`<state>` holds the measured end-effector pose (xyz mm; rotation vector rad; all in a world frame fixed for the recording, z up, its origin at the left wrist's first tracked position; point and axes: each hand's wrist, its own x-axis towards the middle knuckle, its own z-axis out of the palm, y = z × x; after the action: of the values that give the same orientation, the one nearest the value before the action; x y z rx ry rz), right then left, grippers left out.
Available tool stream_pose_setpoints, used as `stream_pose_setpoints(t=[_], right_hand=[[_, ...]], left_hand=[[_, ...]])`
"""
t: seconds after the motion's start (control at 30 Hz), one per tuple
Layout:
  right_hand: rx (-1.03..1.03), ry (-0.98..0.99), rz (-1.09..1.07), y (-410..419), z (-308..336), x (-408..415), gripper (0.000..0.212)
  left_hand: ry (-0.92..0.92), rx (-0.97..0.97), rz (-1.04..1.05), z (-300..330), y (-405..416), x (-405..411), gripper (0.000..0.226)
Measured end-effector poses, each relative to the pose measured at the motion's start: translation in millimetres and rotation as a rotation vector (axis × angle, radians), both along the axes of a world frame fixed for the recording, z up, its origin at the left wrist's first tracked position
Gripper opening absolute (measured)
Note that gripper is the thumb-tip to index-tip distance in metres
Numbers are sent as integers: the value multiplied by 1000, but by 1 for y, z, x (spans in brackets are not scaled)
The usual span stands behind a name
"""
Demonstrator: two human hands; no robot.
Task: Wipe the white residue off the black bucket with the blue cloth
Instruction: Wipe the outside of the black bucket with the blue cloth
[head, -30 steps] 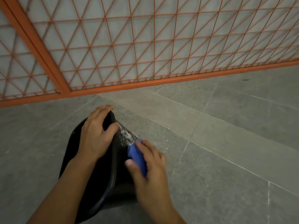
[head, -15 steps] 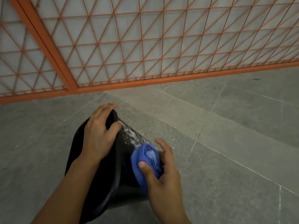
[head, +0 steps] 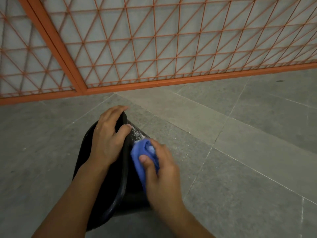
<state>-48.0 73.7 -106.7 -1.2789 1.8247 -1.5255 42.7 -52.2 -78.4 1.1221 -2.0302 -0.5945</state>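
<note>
Head view looks down on a black bucket [head: 120, 182] lying tilted on a grey tiled floor [head: 240, 169], low and left of the middle of the frame, its open mouth turned toward the left; the left hand [head: 108, 141] grips the bucket's upper rim, fingers curled over the edge and the thumb pressed against the outer wall; just right of that thumb a patch of white residue [head: 138, 133] speckles the black side; the right hand [head: 159, 170] holds a bunched blue cloth [head: 142, 155], fingers closed around it and the thumb on top, the cloth pressed against the bucket's outer wall directly below the residue and touching its lower edge; both bare forearms come up from the bottom of the frame; small white flecks lie on the floor to the right of the bucket; an orange metal grille [head: 154, 48] with a triangle pattern fills the upper half of the frame, its bottom rail meeting the floor.
</note>
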Motion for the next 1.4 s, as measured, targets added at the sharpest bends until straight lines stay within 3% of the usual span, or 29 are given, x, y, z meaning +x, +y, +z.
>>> stream_pose_setpoints(t=[0.07,0.23,0.37,0.53,0.73,0.93,1.1,1.27,1.4], right_hand=[[78,-50,-46,-13,-7,-15,32],[-29,-113,-52,13,4,-2,38],[30,-142,-62,-14,0,-18,36],[-34,-90,-43,21,9,2,36],[70,-34,-98,-38,6,-27,27],[-20,-50,-63,-4,13,-9,35],[149,-17,-124,-42,-5,-33,24],[-36,41,-53,-15,19,-13,27],[93,42,-101,-58,3,-34,25]], left_hand=[[0,-18,11,0,4,-3,63],[-37,-45,26,2,10,-15,60],[-53,-23,74,2,3,-16,63],[-48,-31,66,6,5,-18,59],[-81,-6,110,6,5,-27,48],[-84,-12,88,7,4,-28,49],[-69,0,104,4,3,-24,50],[-45,39,62,0,5,-23,57],[-44,57,82,0,4,-21,56]])
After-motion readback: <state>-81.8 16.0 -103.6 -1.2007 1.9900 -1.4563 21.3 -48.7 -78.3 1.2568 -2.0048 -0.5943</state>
